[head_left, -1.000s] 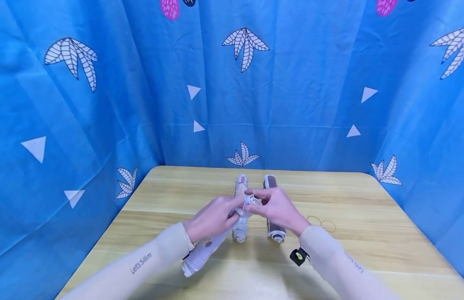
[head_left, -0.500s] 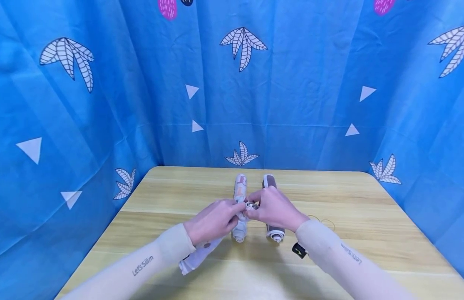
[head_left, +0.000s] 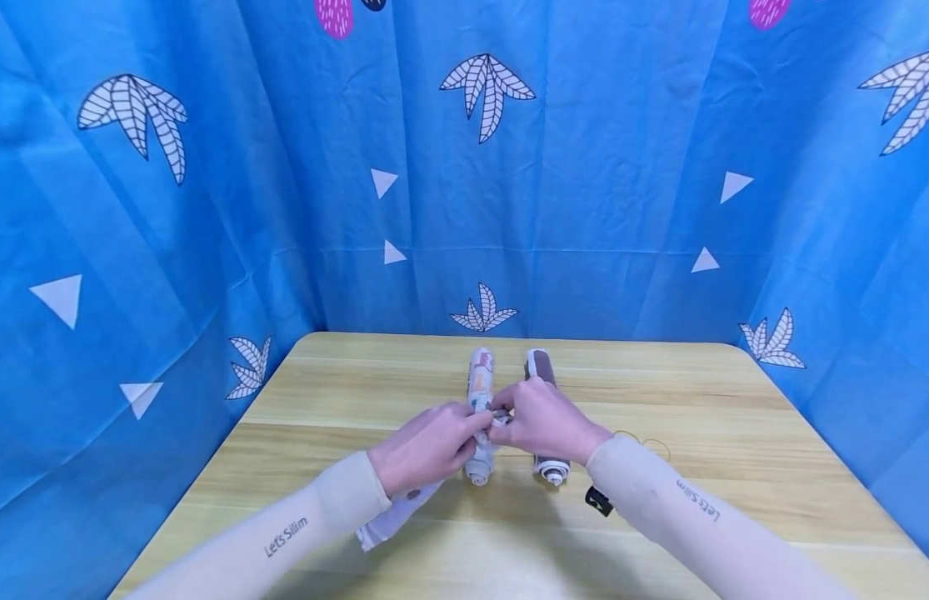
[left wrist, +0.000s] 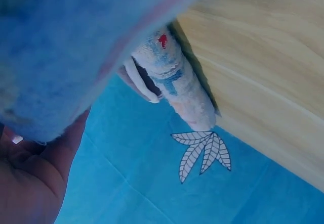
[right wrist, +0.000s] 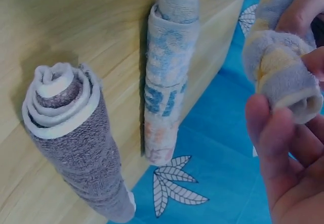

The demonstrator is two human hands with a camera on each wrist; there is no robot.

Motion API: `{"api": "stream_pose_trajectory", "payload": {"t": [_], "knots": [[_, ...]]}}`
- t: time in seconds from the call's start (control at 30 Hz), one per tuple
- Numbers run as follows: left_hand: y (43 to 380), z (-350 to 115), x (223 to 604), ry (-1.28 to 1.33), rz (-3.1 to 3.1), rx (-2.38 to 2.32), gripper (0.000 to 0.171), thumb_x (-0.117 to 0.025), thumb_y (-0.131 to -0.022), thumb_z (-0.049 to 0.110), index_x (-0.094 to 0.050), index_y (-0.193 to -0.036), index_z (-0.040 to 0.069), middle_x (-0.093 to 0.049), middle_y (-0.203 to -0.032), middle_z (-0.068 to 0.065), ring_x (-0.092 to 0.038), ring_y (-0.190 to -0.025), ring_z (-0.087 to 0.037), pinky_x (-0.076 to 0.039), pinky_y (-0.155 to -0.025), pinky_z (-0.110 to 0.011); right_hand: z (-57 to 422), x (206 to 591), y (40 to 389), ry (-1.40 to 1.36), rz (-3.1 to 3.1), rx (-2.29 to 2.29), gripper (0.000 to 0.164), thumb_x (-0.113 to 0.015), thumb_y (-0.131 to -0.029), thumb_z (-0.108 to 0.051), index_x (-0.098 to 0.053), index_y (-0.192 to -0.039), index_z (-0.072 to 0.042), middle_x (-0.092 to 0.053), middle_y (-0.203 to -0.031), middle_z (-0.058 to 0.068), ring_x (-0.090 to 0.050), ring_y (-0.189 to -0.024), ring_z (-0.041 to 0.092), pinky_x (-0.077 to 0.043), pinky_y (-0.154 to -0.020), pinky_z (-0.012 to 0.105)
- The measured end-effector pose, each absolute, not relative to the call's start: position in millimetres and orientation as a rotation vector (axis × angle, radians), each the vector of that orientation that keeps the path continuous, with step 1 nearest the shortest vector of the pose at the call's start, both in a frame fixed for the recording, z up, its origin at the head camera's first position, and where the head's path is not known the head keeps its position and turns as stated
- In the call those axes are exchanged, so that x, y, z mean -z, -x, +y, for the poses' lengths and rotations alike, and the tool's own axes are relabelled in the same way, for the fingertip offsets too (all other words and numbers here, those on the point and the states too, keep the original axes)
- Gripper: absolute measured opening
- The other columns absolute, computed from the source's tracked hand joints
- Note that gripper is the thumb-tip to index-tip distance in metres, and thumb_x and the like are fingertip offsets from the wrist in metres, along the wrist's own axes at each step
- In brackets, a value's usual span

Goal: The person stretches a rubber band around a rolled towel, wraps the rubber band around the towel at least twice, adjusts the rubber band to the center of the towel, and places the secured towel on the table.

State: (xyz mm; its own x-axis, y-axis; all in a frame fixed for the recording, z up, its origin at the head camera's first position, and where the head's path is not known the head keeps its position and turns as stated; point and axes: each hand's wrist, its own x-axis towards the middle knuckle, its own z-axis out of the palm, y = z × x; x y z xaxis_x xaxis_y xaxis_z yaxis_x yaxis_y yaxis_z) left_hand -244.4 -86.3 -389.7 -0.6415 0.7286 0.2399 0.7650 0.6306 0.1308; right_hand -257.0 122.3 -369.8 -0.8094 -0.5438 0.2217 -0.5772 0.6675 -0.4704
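Note:
A rolled towel (head_left: pixel 392 521), pale with spots, slants up from the lower left between both hands. My left hand (head_left: pixel 427 454) grips it near its upper end and covers much of it. With thumb and fingers, my right hand (head_left: pixel 550 425) pinches the coiled end; the right wrist view shows this light grey and yellow towel end (right wrist: pixel 286 77) bunched just behind the fingers. Under the hands, a white patterned towel roll (head_left: pixel 481 375) lies on the table. Right of it lies a dark grey-brown towel roll (right wrist: pixel 83 158), partly hidden by my right hand in the head view.
Thin yellow loops like rubber bands (head_left: pixel 657 450) lie on the wooden table (head_left: pixel 696 392), right of my right forearm. A small black device (head_left: pixel 599 502) hangs at the right wrist. Blue curtain (head_left: pixel 614 167) surrounds the table's back and sides.
My right fingers have drawn closer together over the towel's coiled end, so less of it shows. Both hands have come down slightly. The two rolls on the table stay put.

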Motion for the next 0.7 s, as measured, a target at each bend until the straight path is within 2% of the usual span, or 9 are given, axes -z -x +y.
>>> {"api": "stream_pose_trajectory", "payload": {"t": [0.2, 0.27, 0.37, 0.5, 0.63, 0.7], "knots": [[245, -91, 389, 1.22, -2.669, 0.43, 0.013, -0.063, -0.095, 0.01, -0.058, -0.103, 0.02, -0.064, -0.09, 0.003, -0.054, -0.071, -0.006, -0.047, -0.059, -0.016, 125, 375, 260, -0.986, -2.784, -1.055, 0.007, -0.074, -0.084, -0.018, -0.073, -0.091, -0.02, -0.07, -0.079, -0.01, -0.061, -0.065, 0.007, -0.053, -0.058, 0.024], [246, -94, 389, 1.175, -2.682, 0.534, 0.013, -0.062, -0.097, 0.013, -0.059, -0.107, 0.02, -0.063, -0.09, 0.005, -0.055, -0.069, -0.006, -0.048, -0.058, -0.017, 127, 376, 260, -0.933, -2.753, -1.179, 0.008, -0.073, -0.085, -0.017, -0.072, -0.093, -0.019, -0.07, -0.082, -0.007, -0.061, -0.069, 0.009, -0.054, -0.06, 0.025], [246, -97, 388, 1.086, -2.707, 0.689, 0.02, -0.059, -0.099, 0.019, -0.058, -0.12, 0.02, -0.067, -0.099, 0.004, -0.06, -0.074, -0.005, -0.051, -0.061, -0.017, 132, 375, 258, -0.819, -2.685, -1.38, 0.015, -0.071, -0.087, -0.016, -0.072, -0.102, -0.017, -0.069, -0.086, -0.001, -0.06, -0.073, 0.015, -0.053, -0.062, 0.028], [245, -99, 386, 0.985, -2.747, 0.83, 0.037, -0.057, -0.101, 0.027, -0.052, -0.137, 0.026, -0.068, -0.123, 0.001, -0.066, -0.089, -0.009, -0.056, -0.07, -0.022, 138, 370, 254, -0.741, -2.627, -1.515, 0.026, -0.07, -0.089, -0.017, -0.07, -0.116, -0.016, -0.068, -0.091, 0.003, -0.062, -0.078, 0.019, -0.054, -0.066, 0.03], [243, -101, 385, 1.01, -2.716, 0.79, 0.046, -0.06, -0.1, 0.027, -0.048, -0.144, 0.03, -0.065, -0.132, 0.001, -0.066, -0.097, -0.01, -0.058, -0.078, -0.027, 141, 366, 252, -0.753, -2.632, -1.537, 0.029, -0.071, -0.092, -0.02, -0.069, -0.121, -0.011, -0.068, -0.09, 0.004, -0.063, -0.078, 0.021, -0.055, -0.066, 0.03], [243, -102, 385, 1.079, -2.65, 0.688, 0.052, -0.062, -0.099, 0.024, -0.046, -0.147, 0.032, -0.063, -0.132, 0.001, -0.065, -0.092, -0.009, -0.057, -0.075, -0.023, 142, 364, 251, -0.743, -2.639, -1.557, 0.03, -0.071, -0.094, -0.023, -0.069, -0.12, -0.01, -0.067, -0.087, 0.005, -0.062, -0.076, 0.024, -0.054, -0.063, 0.028]]}}
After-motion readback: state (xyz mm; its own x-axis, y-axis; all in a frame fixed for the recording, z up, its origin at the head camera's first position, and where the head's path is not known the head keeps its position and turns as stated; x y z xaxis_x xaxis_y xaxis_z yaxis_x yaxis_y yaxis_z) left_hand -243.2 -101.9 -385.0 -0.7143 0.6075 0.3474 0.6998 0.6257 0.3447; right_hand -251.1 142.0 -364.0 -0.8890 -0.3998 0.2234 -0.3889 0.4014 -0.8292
